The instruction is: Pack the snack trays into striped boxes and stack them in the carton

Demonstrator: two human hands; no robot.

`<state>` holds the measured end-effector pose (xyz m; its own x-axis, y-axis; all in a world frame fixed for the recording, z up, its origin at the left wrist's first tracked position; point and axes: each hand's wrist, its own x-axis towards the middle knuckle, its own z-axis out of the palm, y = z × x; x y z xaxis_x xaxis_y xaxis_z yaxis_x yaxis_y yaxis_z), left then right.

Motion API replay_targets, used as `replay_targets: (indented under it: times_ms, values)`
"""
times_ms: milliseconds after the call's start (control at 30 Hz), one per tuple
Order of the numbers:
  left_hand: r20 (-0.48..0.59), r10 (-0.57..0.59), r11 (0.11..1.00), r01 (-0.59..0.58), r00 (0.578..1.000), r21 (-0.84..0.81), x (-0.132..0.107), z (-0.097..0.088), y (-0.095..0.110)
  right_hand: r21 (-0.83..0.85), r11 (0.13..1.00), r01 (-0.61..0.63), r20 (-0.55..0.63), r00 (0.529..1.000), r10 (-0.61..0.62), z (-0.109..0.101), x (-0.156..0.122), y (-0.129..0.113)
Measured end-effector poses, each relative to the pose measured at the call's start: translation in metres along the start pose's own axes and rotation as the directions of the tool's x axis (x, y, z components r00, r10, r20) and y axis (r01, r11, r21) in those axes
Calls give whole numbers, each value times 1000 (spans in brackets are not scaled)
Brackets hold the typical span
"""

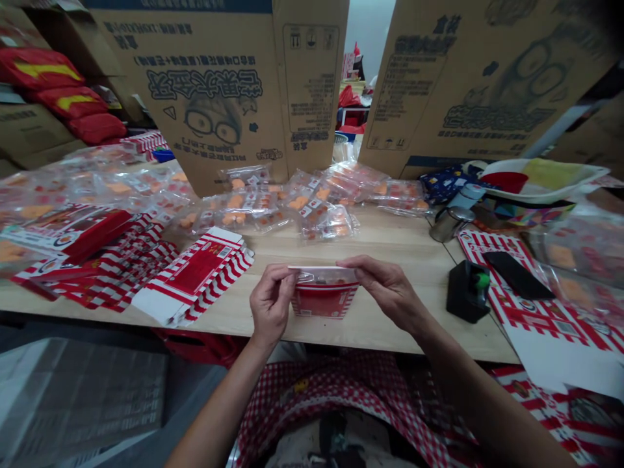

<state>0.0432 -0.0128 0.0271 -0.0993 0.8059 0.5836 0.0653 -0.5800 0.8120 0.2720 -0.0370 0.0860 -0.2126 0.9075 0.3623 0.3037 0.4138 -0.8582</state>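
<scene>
A red-and-white striped packaging box [325, 301] stands on the wooden table in front of me, with a pale flap along its top and something in clear plastic showing just below. My left hand [273, 296] pinches the left end of that flap between thumb and fingers. At the opposite end, my right hand [385, 283] grips the flap's corner in the same way. Left of the hands lies a stack of flattened striped boxes [199, 270]. Beyond them are clear packets [316, 201] with orange pieces inside. A black tape dispenser [468, 292] sits to the right.
Two large cardboard cartons [219, 97] rise behind the packets. On the right are a metal cup [449, 224], a white basin [550, 185] and a dark phone-like slab [518, 275] on striped card. A grey crate [80, 396] is below the table's left edge.
</scene>
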Motion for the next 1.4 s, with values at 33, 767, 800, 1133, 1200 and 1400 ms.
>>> replay_targets:
  times_ms: [33,767,800,1133,1200,1400]
  values:
    - [-4,-66,994,65,998,-92,-1,1,2,15,1000,3,6,1000,-3,0,-2,0]
    - [-24,-188,980,186,982,-78,-14,20,16,-204,971,-123,-71,991,111,-1,0,-3]
    - [-56,-196,979,191,979,-76,-14,21,17,-211,972,-107,-140,987,78,2,-1,-2]
    - [-101,-238,968,226,966,-112,-7,24,18,476,800,-365,332,917,220,-24,3,22]
    - [-38,-275,936,258,961,-239,-7,22,17,490,755,-436,371,888,272,-23,11,23]
    - [189,-369,804,414,910,-427,1,14,20,419,824,-381,243,922,302,-8,22,15]
